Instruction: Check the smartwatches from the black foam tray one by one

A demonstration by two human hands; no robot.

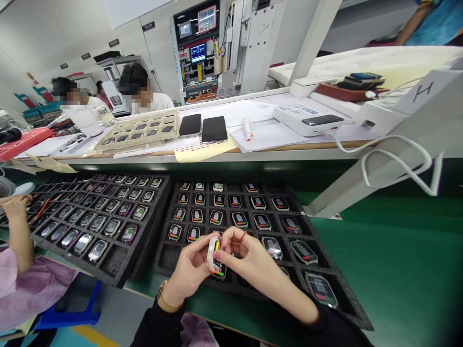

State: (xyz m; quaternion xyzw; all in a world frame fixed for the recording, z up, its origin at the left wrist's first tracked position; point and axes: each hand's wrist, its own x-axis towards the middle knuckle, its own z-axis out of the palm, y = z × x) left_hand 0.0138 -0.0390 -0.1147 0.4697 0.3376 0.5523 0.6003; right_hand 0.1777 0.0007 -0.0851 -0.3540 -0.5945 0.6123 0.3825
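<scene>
A smartwatch case (211,251) with a pale frame is held up over the near part of a black foam tray (168,258). Its side faces me, and a bit of yellow shows on it. My left hand (190,262) grips the case from the left, thumb below and fingers behind. From the right, my right hand (246,255) pinches it, the thumb lying across its face. Around both hands, the tray's compartments hold several watches, such as a lit one (239,220) and a larger-looking one (321,289) at the near right corner. My hands hide some compartments.
Left of my tray lies a second foam tray (117,260) of watches, with a co-worker's hand (16,206) at its far side. A shelf above carries two phones (214,129), a cream tray (139,132) and a white box (306,120). A slanted post (361,178) with a white cable rises at right.
</scene>
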